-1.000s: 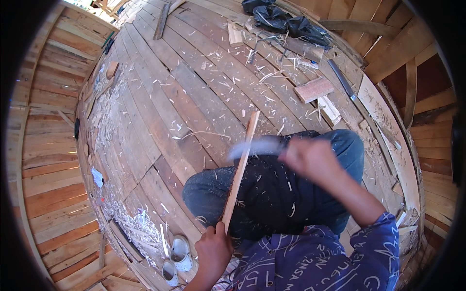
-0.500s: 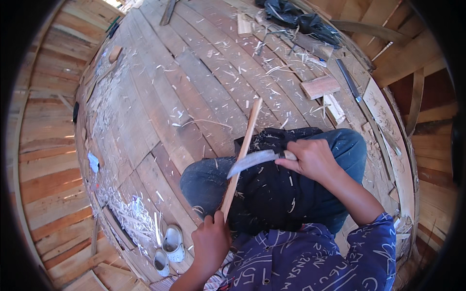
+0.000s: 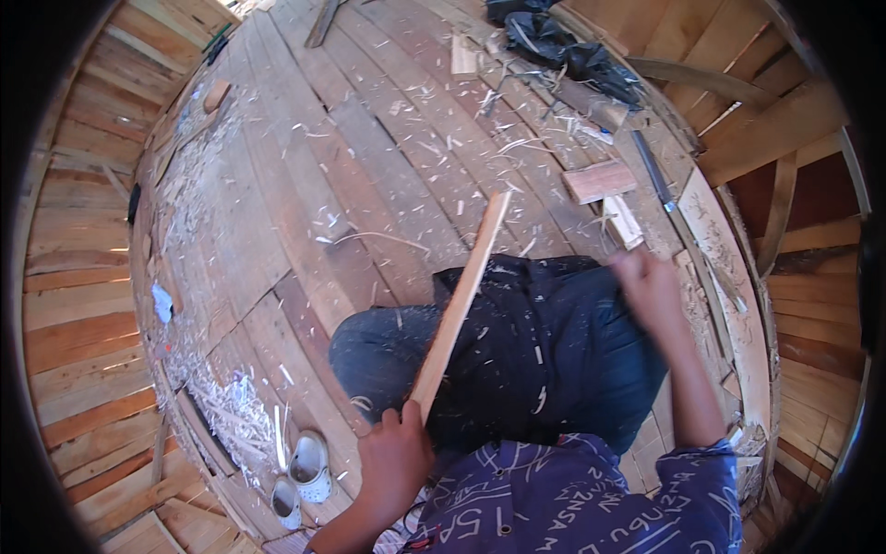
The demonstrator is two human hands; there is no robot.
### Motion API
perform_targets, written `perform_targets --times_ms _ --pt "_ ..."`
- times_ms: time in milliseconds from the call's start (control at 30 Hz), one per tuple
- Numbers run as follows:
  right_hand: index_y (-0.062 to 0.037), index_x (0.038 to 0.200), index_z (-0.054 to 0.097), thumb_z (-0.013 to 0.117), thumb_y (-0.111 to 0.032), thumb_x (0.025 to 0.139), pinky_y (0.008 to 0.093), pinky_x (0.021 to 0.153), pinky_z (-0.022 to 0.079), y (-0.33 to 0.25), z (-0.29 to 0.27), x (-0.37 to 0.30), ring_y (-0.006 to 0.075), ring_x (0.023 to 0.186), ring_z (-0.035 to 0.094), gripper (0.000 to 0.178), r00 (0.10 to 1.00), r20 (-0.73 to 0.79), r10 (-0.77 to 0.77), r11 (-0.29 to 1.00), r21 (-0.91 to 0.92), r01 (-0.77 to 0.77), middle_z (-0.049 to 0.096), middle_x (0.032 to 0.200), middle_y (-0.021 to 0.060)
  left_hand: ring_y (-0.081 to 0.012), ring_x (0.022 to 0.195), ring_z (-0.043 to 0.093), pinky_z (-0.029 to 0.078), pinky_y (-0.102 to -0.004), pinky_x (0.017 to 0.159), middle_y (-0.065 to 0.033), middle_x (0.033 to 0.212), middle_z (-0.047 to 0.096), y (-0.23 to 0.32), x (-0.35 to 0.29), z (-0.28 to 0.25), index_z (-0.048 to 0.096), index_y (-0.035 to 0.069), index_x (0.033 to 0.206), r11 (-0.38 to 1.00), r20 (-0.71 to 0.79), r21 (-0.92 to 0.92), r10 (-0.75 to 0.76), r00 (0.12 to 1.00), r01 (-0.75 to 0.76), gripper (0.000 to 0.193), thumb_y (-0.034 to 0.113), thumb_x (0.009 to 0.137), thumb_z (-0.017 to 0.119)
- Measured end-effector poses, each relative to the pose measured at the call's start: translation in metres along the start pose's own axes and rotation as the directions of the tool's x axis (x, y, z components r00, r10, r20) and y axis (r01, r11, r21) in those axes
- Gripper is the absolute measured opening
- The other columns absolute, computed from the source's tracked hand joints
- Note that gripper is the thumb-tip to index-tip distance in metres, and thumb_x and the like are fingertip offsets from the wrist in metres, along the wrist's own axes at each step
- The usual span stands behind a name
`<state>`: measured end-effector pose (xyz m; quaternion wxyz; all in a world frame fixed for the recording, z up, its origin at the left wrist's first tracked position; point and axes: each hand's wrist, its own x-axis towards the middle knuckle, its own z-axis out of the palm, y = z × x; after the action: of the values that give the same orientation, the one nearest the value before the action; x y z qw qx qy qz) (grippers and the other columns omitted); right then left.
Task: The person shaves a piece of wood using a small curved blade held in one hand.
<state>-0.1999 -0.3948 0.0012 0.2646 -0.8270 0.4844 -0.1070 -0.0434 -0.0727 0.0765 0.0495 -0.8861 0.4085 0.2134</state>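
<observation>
My left hand (image 3: 397,452) is closed around the lower end of a long, narrow wooden strip (image 3: 461,300). The strip slants up and away from that hand, across my lap, and shows a pale face with a darker edge. My right hand (image 3: 651,286) is above my right knee, apart from the strip and near a pale wood block (image 3: 623,222) on the floor. Its fingers look curled and slightly blurred. The curved knife that was in it does not show now, and whatever it holds is hidden. A dark cloth (image 3: 526,342) dusted with shavings covers my lap.
Shavings litter the plank floor (image 3: 305,185), heaped at the left (image 3: 231,415). A reddish wood block (image 3: 600,181), a long dark metal tool (image 3: 653,171) and a long board (image 3: 729,295) lie to the right. Black plastic (image 3: 572,46) is at the far right; clogs (image 3: 309,466) sit near left.
My right hand has moved right and away from the strip, and the knife has gone from sight. My left hand still grips the strip. The view has shifted slightly.
</observation>
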Motion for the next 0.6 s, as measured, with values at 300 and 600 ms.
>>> perform_targets --times_ms 300,600 --pt "-0.007 0.067 0.056 0.064 -0.048 0.082 0.041 0.045 0.047 -0.07 0.039 -0.052 0.0312 0.051 0.06 0.044 0.849 0.188 -0.493 0.868 0.047 0.494 0.058 0.057 0.0113 -0.0325 0.061 0.062 0.048 -0.0433 0.05 -0.0143 0.074 0.054 0.008 -0.002 0.003 0.049 0.006 0.089 0.996 -0.02 0.091 -0.018 1.0 0.02 0.018 0.014 0.079 0.062" --pt "-0.007 0.067 0.055 0.063 -0.049 0.082 0.0389 0.044 0.047 -0.059 0.037 -0.047 0.0284 0.049 0.059 0.046 0.849 0.106 -0.517 0.841 -0.119 0.527 0.055 0.056 0.0096 -0.0331 0.061 0.062 0.048 -0.0438 0.05 -0.0156 0.074 0.055 0.013 0.003 0.007 0.049 0.005 0.089 0.995 -0.038 0.102 -0.014 0.999 0.018 0.017 0.013 0.079 0.061"
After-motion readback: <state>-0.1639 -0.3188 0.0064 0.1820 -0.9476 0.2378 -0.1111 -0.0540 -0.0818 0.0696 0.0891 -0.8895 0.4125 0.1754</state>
